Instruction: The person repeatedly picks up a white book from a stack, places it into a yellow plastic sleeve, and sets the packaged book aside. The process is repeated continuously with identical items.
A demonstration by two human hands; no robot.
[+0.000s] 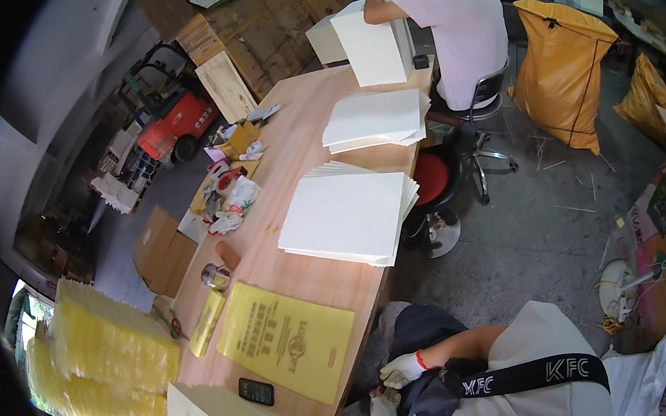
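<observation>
Hands: gloved right hand (pixel 403 371) and gloved left hand (pixel 385 408) lie close together over the dark apron (pixel 444 411); fingers look loosely bent — I cannot tell whether either grips anything.
Yellow sheet: the yellow sheet (pixel 286 339), printed in a darker tone, lies flat on the bench (pixel 291 115), near the edge by the hands but apart from both.
Handling: probably light, limp and somewhat slippery, easily creased rather than broken.
Hold: the slot (pixel 332 358) at its near end looks the best place, or a corner at that end.
Direction: long axis slants across the bench — slotted end toward the seated wearer, opposite end toward the narrow yellow pack (pixel 207 323).
Beside it: a black phone (pixel 256 391) lies just off one long side.
Farther along: white boards (pixel 345 211) sit in a fanned stack; beyond, a co-worker (pixel 465 40) sits.
</observation>
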